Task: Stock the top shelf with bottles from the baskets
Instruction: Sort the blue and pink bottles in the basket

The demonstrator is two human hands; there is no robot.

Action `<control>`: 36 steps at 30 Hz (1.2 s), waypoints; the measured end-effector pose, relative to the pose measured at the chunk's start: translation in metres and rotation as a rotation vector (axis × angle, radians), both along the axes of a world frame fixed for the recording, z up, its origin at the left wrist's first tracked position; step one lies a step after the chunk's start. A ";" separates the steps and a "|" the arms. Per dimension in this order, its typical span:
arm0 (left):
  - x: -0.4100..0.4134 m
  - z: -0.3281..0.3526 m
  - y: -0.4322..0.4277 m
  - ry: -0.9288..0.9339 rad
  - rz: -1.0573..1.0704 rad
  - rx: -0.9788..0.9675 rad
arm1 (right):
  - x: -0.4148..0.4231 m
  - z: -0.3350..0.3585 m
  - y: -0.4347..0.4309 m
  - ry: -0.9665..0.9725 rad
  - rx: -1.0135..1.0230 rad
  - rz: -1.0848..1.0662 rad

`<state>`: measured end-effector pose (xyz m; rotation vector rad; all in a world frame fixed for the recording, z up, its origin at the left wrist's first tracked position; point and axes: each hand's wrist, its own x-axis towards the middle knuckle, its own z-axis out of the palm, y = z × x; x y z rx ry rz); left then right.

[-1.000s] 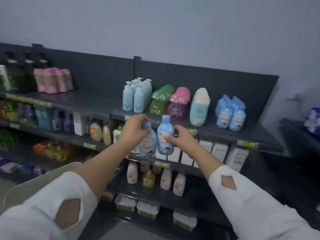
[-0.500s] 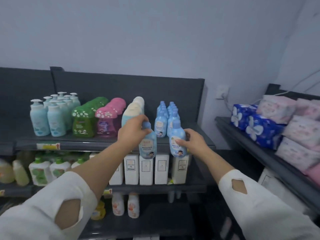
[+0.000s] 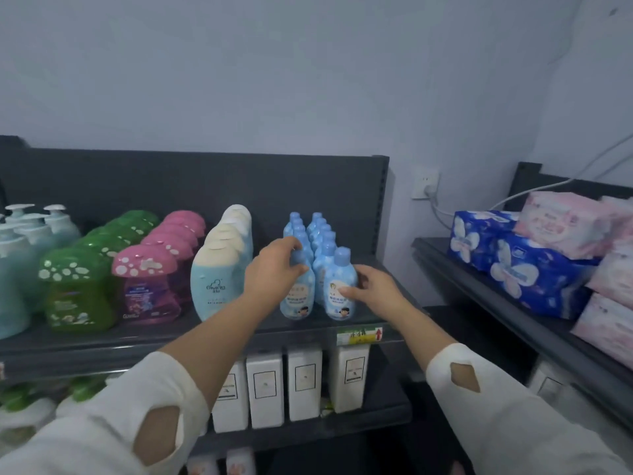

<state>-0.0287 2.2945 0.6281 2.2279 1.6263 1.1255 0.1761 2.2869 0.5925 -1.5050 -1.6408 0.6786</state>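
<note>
Blue bottles (image 3: 297, 298), two: left hand (image 3: 274, 274) grip clamps one, right hand (image 3: 375, 289) grip the other.

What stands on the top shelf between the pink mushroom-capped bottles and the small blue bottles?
A row of pale blue bottles with cream caps stands there, beside the pink-capped bottles and the small blue bottles. The head view shows it.

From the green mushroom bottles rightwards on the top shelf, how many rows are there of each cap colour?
Green-cap rows: 1
Pink-cap rows: 1
Cream-cap rows: 1
Blue-cap rows: 2, the left hand gripping one front bottle, the right hand the other
Total: 5
</note>
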 end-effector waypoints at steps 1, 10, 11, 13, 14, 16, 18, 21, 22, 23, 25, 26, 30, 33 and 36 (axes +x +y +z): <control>0.004 -0.004 0.006 0.013 -0.003 -0.006 | 0.001 -0.003 0.006 0.016 -0.009 0.004; 0.017 -0.018 0.031 0.107 0.038 -0.020 | 0.014 -0.016 0.035 0.058 -0.068 0.080; 0.016 -0.018 0.032 0.106 0.032 -0.030 | 0.015 -0.016 0.037 0.047 -0.058 0.071; 0.015 -0.019 0.032 0.090 0.018 -0.064 | 0.015 -0.015 0.039 0.015 -0.055 0.065; 0.015 -0.020 0.032 0.086 0.009 -0.082 | 0.014 -0.015 0.040 -0.009 -0.056 0.070; 0.015 -0.020 0.031 0.086 -0.006 -0.096 | 0.012 -0.014 0.039 -0.076 -0.055 0.071; 0.016 -0.020 0.029 0.076 -0.004 -0.094 | 0.010 -0.014 0.040 -0.106 -0.042 0.061; 0.020 -0.022 0.027 0.093 0.018 -0.076 | 0.009 -0.011 0.041 -0.131 -0.044 0.067; 0.021 -0.023 0.026 0.099 0.028 -0.077 | 0.010 -0.010 0.041 -0.139 -0.044 0.066; 0.021 -0.023 0.026 0.103 0.033 -0.081 | 0.010 -0.010 0.040 -0.139 -0.043 0.062; 0.019 -0.023 0.024 0.106 0.041 -0.089 | 0.009 -0.009 0.036 -0.131 -0.041 0.061; 0.018 -0.023 0.022 0.107 0.049 -0.086 | 0.009 -0.009 0.034 -0.134 -0.032 0.063; 0.016 -0.012 0.011 0.156 0.112 -0.001 | 0.011 0.000 0.024 -0.223 0.059 0.023; 0.018 0.002 -0.002 0.263 0.152 0.097 | 0.016 0.015 0.015 -0.350 0.162 -0.002; 0.018 0.010 -0.018 0.388 0.208 0.175 | 0.017 0.029 0.002 -0.502 0.302 -0.016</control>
